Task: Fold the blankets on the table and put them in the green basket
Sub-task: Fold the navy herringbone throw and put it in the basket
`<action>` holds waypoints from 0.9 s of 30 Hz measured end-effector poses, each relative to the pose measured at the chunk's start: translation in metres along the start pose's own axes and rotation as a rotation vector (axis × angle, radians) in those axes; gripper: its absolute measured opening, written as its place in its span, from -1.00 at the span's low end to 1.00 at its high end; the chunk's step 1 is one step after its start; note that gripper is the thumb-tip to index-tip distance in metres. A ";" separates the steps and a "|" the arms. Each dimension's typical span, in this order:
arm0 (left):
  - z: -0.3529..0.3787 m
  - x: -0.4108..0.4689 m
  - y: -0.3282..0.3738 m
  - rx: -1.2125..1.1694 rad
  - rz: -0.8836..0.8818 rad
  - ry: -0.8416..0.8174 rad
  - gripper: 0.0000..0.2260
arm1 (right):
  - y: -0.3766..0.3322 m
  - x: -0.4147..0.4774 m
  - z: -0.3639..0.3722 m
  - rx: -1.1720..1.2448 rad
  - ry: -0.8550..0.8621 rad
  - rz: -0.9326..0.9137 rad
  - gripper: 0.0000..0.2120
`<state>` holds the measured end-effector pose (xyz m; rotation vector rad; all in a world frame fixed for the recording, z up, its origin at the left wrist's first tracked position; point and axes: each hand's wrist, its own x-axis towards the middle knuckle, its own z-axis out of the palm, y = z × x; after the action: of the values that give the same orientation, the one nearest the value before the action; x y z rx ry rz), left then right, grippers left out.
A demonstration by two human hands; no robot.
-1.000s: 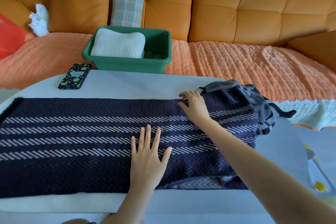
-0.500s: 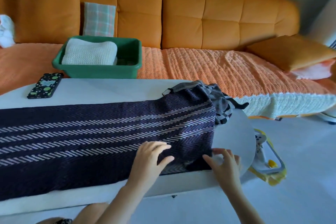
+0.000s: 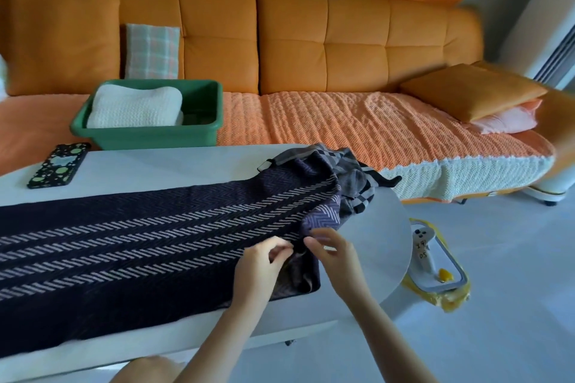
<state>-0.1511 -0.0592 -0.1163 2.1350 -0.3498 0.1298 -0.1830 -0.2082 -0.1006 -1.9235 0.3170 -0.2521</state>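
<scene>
On the white oval table (image 3: 186, 165) lay the navy herringbone woven blanket (image 3: 140, 242). Its bunched right end was pinched by the left hand (image 3: 264, 263) and the right hand (image 3: 334, 255), fingers curled (slightly blurred).

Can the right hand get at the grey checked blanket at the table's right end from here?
Probably yes. The right hand is at the end of the dark striped blanket, and the grey checked blanket lies bunched just beyond, with nothing between them.
</scene>
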 end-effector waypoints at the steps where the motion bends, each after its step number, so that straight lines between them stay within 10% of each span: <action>1: -0.002 0.002 0.001 -0.067 -0.016 0.026 -0.96 | 0.004 0.000 0.001 -0.029 -0.033 0.015 -0.89; 10: -0.014 0.011 -0.021 -0.516 -0.469 0.243 -0.93 | 0.027 -0.014 0.008 -0.394 -0.033 -0.178 -0.52; 27: -0.022 0.009 -0.033 -0.782 -0.692 0.239 -0.90 | 0.018 0.017 0.023 -0.548 0.301 -0.236 -0.93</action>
<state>-0.1316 -0.0257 -0.1284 1.3391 0.4308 -0.1370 -0.1619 -0.2003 -0.1254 -2.4705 0.3849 -0.6708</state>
